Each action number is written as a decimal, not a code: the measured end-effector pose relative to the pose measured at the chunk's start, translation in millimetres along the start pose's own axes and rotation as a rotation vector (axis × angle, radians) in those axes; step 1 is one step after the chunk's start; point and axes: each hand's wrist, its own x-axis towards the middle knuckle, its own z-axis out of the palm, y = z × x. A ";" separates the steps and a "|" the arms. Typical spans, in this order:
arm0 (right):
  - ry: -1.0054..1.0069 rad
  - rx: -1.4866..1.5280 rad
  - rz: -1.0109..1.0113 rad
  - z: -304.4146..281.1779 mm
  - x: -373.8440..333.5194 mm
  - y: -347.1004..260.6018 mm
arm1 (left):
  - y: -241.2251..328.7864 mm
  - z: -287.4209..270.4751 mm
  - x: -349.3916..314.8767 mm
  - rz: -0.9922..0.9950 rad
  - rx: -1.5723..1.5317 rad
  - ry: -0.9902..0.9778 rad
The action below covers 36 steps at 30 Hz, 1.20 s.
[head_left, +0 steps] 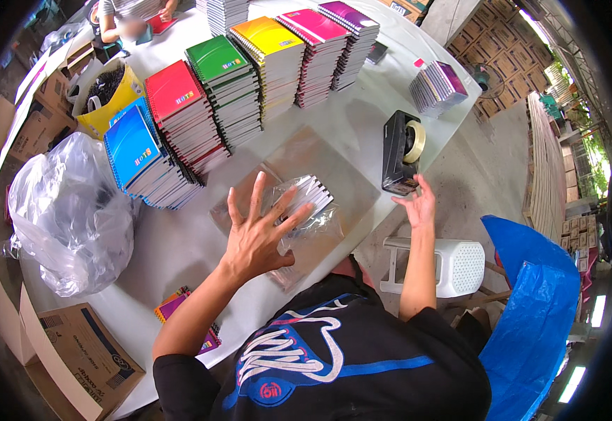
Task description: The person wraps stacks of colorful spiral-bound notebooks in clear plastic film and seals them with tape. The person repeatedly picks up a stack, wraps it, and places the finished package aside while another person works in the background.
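My left hand [257, 235] is spread wide over a bundle of spiral-bound notebooks [311, 196] loosely covered by clear plastic wrap. Its fingers hide part of the bundle, and I cannot tell how firmly they press on it. Beneath lie flat clear plastic sheets [351, 189] on the white table. My right hand [418, 205] is raised at the table's right edge, fingers apart, right by the near end of a black tape dispenser [393, 158]. A roll of pale tape [415, 142] sits in the dispenser. No strip of tape can be made out in that hand.
Tall notebook stacks in blue [134, 151], red [176, 91], green [222, 59], yellow [267, 38], pink [313, 28] and purple [351, 21] line the far side. A crumpled plastic bag [74, 210] lies left, a white stool [453, 266] stands right. Another person's hand [134, 29] shows far left.
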 end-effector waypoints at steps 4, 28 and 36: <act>0.182 -0.597 -0.025 -11.2 -23.4 11.8 | -1.6 2.4 -1.8 0.011 0.017 -0.012; -1.309 -1.457 -0.283 192.8 -30.9 -44.3 | 3.8 8.1 -4.4 -0.048 0.018 0.021; -1.161 -0.445 0.069 131.7 -41.2 36.2 | 34.9 68.0 25.6 -0.323 -0.488 0.838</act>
